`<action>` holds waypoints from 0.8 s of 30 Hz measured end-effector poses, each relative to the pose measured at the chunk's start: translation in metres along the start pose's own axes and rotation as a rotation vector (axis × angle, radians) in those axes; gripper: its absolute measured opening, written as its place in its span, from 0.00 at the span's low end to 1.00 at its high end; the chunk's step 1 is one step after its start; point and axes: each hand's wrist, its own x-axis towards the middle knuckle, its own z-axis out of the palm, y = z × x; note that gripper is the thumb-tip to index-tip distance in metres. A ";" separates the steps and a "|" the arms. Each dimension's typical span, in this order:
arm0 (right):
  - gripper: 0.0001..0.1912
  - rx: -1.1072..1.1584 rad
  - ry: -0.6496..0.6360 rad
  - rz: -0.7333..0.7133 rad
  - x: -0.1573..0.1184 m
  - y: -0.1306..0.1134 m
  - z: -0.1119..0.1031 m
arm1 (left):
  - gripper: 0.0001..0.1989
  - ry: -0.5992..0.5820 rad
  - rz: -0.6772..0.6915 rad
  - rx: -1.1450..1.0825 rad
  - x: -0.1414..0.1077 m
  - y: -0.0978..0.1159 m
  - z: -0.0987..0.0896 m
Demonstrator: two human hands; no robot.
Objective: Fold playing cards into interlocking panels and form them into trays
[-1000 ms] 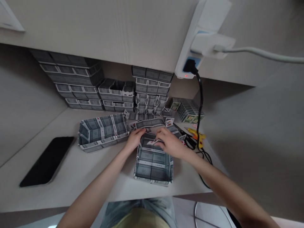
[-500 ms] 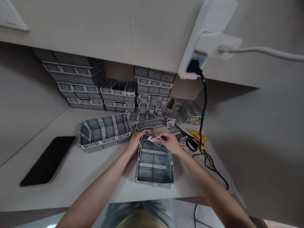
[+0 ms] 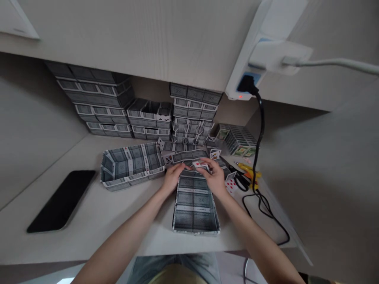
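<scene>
An open box made of playing cards [image 3: 194,209] lies lengthwise on the desk in front of me, its grey patterned card backs facing inward. My left hand [image 3: 172,178] grips its far left corner, fingers bent over the rim. Above the box's far end, my right hand [image 3: 216,179] pinches a folded playing card [image 3: 196,164] with a red mark on its white face. The fingers partly hide that card and the far wall. Just beyond lies a folded strip of joined cards [image 3: 190,156].
A second card box [image 3: 133,163] sits left, near a black phone [image 3: 61,201]. Stacked card boxes [image 3: 97,106] line the back. At right are a yellow glue gun [image 3: 250,171], black-handled scissors [image 3: 241,182] and a black cable [image 3: 260,130] hanging from a power strip [image 3: 248,67].
My right hand has lifted slightly and turned more upright, raising the card from over the box toward its far edge. The left hand stays at the far left corner.
</scene>
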 end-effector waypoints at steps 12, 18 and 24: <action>0.14 0.267 -0.008 0.092 0.004 -0.009 0.006 | 0.17 0.013 -0.012 0.031 0.000 -0.003 -0.001; 0.08 0.110 -0.098 0.030 0.003 -0.009 0.007 | 0.17 0.062 -0.021 0.074 0.000 -0.002 0.000; 0.08 -0.100 -0.106 -0.076 0.006 -0.011 0.004 | 0.21 0.047 -0.058 0.070 -0.002 0.001 0.000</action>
